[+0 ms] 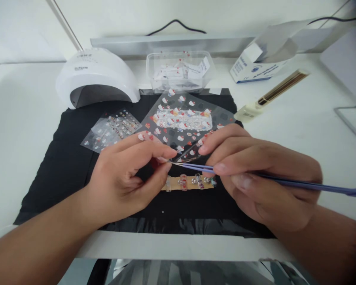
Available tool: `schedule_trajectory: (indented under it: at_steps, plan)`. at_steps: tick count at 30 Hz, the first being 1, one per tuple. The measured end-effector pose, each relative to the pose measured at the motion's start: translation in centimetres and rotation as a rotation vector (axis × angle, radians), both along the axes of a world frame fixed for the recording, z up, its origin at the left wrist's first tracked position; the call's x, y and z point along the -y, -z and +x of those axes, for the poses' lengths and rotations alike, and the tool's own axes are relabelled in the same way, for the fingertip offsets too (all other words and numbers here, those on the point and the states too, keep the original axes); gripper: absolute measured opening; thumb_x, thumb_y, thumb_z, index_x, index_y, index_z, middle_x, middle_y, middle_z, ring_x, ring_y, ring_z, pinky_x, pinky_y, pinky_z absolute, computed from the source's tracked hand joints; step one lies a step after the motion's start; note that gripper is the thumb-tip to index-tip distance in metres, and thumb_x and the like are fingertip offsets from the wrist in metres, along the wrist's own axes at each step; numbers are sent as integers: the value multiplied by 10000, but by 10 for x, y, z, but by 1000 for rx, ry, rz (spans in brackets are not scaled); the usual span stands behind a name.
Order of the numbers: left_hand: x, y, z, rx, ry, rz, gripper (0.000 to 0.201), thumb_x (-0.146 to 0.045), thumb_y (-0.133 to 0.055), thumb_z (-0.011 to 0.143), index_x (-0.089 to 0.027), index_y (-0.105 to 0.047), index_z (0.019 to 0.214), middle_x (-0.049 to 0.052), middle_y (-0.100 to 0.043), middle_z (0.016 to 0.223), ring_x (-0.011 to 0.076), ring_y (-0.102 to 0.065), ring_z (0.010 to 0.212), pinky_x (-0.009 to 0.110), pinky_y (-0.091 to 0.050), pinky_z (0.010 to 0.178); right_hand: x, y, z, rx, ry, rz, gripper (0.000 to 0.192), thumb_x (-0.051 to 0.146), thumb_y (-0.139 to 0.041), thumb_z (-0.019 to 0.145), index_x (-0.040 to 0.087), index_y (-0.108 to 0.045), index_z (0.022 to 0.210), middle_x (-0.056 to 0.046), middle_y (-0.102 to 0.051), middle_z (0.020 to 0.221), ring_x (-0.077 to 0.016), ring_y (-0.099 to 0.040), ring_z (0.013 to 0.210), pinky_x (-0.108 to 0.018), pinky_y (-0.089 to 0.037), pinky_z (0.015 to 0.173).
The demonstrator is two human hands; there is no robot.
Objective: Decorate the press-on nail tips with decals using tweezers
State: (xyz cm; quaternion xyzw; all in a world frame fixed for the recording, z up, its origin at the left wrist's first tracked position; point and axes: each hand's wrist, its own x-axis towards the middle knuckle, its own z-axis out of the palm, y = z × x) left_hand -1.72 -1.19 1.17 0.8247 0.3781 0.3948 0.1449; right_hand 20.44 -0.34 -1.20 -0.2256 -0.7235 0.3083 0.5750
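Observation:
My left hand (121,174) is closed in a pinch at the middle of the work area. Something small and pale sits at its fingertips, too hidden to name. In my right hand (261,174) is a pair of slim purple tweezers (201,168), its metal tip reaching the left fingertips. Below the hands lies a tan strip (191,182) bearing several decorated clear false nails (183,182), partly covered by my left hand. Just behind is a clear sheet of cat-face stickers (180,138).
A smaller sticker sheet (115,128) lies on the black mat (56,158). Around the back stand a white nail lamp (97,75), a clear plastic tub (179,73) and an opened white box (255,65). A gold-capped bottle (273,93) rests at the right.

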Motion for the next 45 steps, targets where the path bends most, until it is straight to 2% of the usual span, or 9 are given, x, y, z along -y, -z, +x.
schedule_trajectory:
  at_steps: [1, 5, 18, 22, 26, 32, 35, 40, 45]
  plan:
    - [0, 0, 0, -2, 2, -4, 201, -60, -677, 825, -217, -665, 950, -33, -693, 785, 107, -656, 692, 249, -591, 649, 1, 0, 0, 48, 40, -79, 227, 123, -579, 829, 258, -754, 884, -7, -729, 710, -221, -673, 664, -494, -546, 833]
    - [0, 1, -1, 0, -4, 2, 219, -61, -683, 820, -224, -665, 965, -34, -695, 798, 111, -655, 703, 257, -589, 659, -1, 0, 0, -12, -25, 45, 187, 168, -599, 837, 248, -760, 891, 10, -728, 670, -196, -632, 572, -476, -552, 781]
    - [-2, 1, -7, 64, 43, -101, 343, 9, -591, 751, -206, -689, 1000, -17, -698, 834, 130, -649, 764, 278, -533, 722, 3, 2, -4, -172, -54, -88, 251, 120, -607, 818, 193, -797, 965, -38, -699, 659, -240, -657, 742, -441, -527, 766]
    - [-19, 6, -13, 200, -36, -285, 328, -31, -582, 749, -217, -707, 990, -11, -702, 852, 152, -650, 784, 298, -526, 732, 3, 0, -7, -242, -52, -127, 198, 146, -625, 842, 197, -805, 908, -28, -644, 568, -215, -606, 587, -434, -517, 682]
    - [-39, 9, -16, 181, -113, -513, 290, -112, -576, 711, -186, -692, 967, -9, -671, 758, 152, -619, 664, 278, -490, 588, 3, 2, -5, -223, -141, -221, 199, 171, -609, 870, 193, -796, 933, -54, -690, 683, -210, -632, 624, -405, -488, 616]
    - [-36, -5, -26, 45, -331, -466, 351, -140, -543, 757, -196, -643, 1089, -96, -403, 478, 86, -319, 395, 249, -248, 393, 2, 10, 1, -152, -242, -317, 194, 177, -616, 867, 228, -782, 952, -24, -696, 694, -183, -632, 608, -357, -462, 567]
    - [-27, -11, -29, 51, -193, -325, 206, -121, -524, 778, -203, -601, 951, -82, -394, 528, 92, -340, 438, 263, -277, 432, 1, 12, 4, -115, -212, -366, 204, 154, -606, 852, 226, -777, 938, -24, -699, 688, -183, -636, 612, -342, -453, 541]
    - [-17, -16, -21, -316, 217, -287, 126, -138, -529, 753, -183, -573, 863, 0, -543, 766, 153, -511, 659, 335, -406, 616, 2, 11, 6, -61, -190, -405, 236, 113, -579, 838, 219, -772, 922, -28, -700, 696, -170, -599, 593, -330, -435, 519]
    - [-10, -16, -11, -440, 269, -341, 217, -237, -625, 754, -192, -589, 963, 32, -602, 965, 217, -553, 854, 420, -410, 784, 1, 8, 5, -29, -190, -416, 252, 85, -566, 821, 225, -762, 894, -18, -690, 695, -160, -576, 579, -322, -420, 515]
